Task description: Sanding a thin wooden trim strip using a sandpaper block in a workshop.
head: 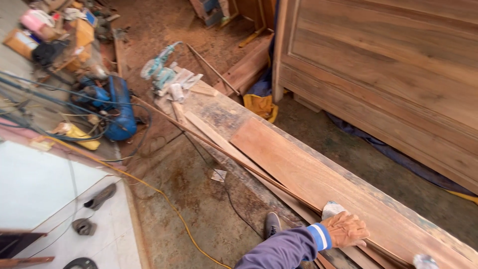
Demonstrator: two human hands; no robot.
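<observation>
I see my left hand (344, 229) in a tan work glove lying flat, fingers closed over a crumpled white cloth (332, 208), on the near end of the long reddish-brown wooden plank (298, 172). My right hand is out of view. A blue-green power tool (160, 69) sits at the bench's far end, with a blue compressor (117, 107) on the floor at far left.

Long workbench (226, 112) carries reddish planks (298, 169), thin strip (209, 142)

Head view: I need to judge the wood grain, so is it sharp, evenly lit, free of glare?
Head view: soft, even daylight, no harsh shadows; the long reddish wooden plank shows readable grain; the gloved hand is slightly soft; mild glare on the white floor panel; the frame is tilted.
</observation>
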